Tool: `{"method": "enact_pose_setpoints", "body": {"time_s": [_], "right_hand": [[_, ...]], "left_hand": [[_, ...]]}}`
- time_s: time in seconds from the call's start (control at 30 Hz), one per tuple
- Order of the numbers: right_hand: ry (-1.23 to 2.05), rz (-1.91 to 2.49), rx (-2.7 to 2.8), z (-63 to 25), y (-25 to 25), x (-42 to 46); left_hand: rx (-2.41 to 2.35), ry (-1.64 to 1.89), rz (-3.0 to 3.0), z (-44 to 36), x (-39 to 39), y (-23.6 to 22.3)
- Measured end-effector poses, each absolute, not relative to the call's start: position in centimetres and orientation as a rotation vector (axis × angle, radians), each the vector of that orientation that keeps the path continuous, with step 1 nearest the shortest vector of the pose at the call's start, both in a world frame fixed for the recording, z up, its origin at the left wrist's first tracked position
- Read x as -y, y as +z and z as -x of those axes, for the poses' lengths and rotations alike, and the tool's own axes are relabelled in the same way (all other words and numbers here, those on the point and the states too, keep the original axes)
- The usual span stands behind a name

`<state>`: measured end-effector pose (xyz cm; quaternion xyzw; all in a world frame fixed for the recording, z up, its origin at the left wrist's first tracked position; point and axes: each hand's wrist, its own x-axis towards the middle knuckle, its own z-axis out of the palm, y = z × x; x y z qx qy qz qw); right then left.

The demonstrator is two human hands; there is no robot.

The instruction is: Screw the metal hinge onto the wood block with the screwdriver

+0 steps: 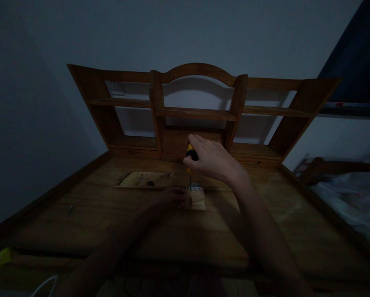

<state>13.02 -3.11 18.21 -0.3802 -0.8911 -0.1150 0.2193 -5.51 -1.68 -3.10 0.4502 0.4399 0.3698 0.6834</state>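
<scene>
My right hand point(211, 160) is closed around the yellow and black handle of a screwdriver point(190, 156), held upright. Its thin shaft points down onto a small metal bracket point(195, 188) on a small pale wooden block point(197, 200). My left hand point(172, 197) rests on the wooden desk point(141, 222) right beside that block, its fingers curled against the block's left side. The light is dim, so fine details of the fingers are hard to make out.
A flat wooden board point(148, 180) with dark marks lies behind the block. A wooden hutch with shelves point(197, 112) stands at the desk's back. A small screw-like item point(70, 210) lies at the left. A bed point(352, 198) is at the right.
</scene>
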Motion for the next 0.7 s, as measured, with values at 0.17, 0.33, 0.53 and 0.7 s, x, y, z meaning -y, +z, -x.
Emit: {"method": "enact_pose_setpoints", "body": {"time_s": [0.17, 0.33, 0.53, 0.7], "right_hand": [[-0.402, 1.180, 2.423, -12.8, 18.2, 3.3], [-0.326, 1.054, 2.469, -12.9, 18.4, 3.5], [-0.419, 1.193, 2.428, -12.8, 18.4, 3.7], [-0.334, 1.064, 2.483, -13.0, 18.4, 3.7]], "left_hand": [[-0.975, 0.811, -1.010, 5.5, 1.7, -3.1], [-1.006, 0.826, -0.992, 5.2, 2.0, -2.4], [-1.028, 0.840, -0.986, 4.9, 2.5, -1.4], [-0.989, 0.837, -1.005, 5.0, 2.2, -2.0]]}}
